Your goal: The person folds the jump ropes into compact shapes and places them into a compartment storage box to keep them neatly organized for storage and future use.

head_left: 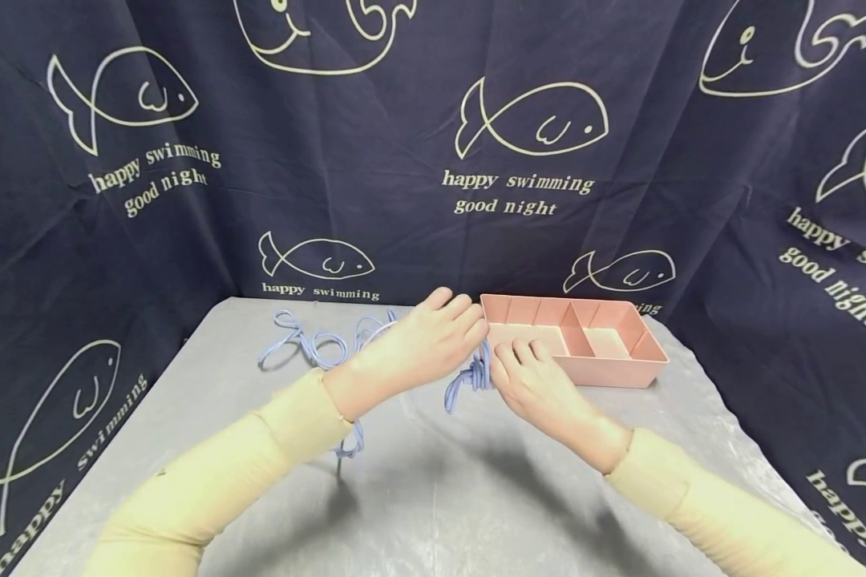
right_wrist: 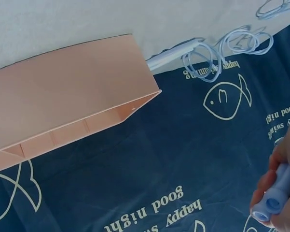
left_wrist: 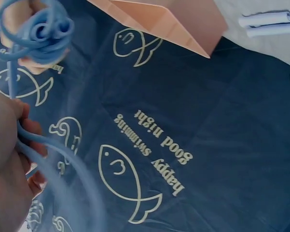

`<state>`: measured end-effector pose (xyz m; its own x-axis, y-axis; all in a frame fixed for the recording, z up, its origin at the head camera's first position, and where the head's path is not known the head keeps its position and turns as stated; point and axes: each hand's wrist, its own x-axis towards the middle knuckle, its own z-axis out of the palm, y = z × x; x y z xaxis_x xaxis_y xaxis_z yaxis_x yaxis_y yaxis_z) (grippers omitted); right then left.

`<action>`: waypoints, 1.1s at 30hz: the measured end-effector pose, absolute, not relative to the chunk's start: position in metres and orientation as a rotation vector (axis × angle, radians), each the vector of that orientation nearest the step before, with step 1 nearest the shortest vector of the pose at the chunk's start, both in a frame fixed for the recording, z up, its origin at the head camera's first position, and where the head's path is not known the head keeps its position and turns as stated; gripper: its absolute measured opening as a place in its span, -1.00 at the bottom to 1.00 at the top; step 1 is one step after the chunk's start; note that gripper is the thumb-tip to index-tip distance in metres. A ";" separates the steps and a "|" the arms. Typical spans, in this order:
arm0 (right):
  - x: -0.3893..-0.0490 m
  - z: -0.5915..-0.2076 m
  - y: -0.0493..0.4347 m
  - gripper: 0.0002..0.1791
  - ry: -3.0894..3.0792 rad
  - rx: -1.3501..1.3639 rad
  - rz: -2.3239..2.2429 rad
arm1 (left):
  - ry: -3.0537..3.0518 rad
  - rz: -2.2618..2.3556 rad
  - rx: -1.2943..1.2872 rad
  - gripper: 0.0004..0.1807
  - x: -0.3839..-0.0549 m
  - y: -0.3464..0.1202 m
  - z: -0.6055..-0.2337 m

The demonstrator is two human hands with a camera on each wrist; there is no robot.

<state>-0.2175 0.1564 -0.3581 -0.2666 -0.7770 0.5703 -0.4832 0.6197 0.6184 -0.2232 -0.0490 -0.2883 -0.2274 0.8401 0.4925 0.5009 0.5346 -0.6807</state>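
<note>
My left hand (head_left: 433, 336) pinches a blue cord, which trails back beneath that hand in the left wrist view. This cord belongs to what looks like a jump rope (left_wrist: 48, 31), wound in coils round its paired tubular handles (right_wrist: 275, 195). My right hand (head_left: 541, 389) grips these two handles side by side, their round open ends showing in the right wrist view. Both hands are raised close together in front of the box, with the wound bundle (head_left: 479, 370) between them. The left palm is mostly hidden in the head view.
A pink two-compartment box (head_left: 613, 373) stands at the back right of the grey table (head_left: 433, 505). Left of it lies another loose blue cord (head_left: 306, 344) with pale handles (left_wrist: 270, 24). More blue cord (head_left: 354, 441) shows below the left wrist. Dark fish-print cloth (head_left: 404, 160) surrounds the table.
</note>
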 end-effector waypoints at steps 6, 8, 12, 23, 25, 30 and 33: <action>-0.215 -0.355 0.159 -0.67 -1.967 0.996 -0.390 | -1.907 0.410 -1.097 -0.67 -0.232 -0.049 -0.292; -0.216 -0.353 0.160 -0.67 -1.981 0.979 -0.392 | -1.908 0.407 -1.094 -0.68 -0.232 -0.049 -0.293; -0.217 -0.347 0.162 -0.73 -1.963 0.939 -0.365 | -1.924 0.404 -1.095 -0.70 -0.232 -0.050 -0.294; -0.220 -0.344 0.164 -0.75 -1.812 0.960 -0.239 | -2.004 0.319 -1.081 -0.81 -0.235 -0.054 -0.296; -0.221 -0.343 0.165 -0.75 -1.781 0.973 -0.260 | -2.017 0.318 -1.083 -0.82 -0.235 -0.055 -0.296; -0.221 -0.342 0.166 -0.76 -1.760 1.015 -0.331 | -2.031 0.287 -1.115 -0.84 -0.233 -0.057 -0.295; -0.221 -0.343 0.164 -0.78 -1.756 1.088 -0.348 | -2.034 0.274 -1.168 -0.85 -0.232 -0.057 -0.295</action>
<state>-0.2208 0.1644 -0.3431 -0.0959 -0.7970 0.5963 -0.5093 0.5540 0.6585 -0.2317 -0.0570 -0.2947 -0.2921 0.8105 0.5078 0.6473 0.5584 -0.5189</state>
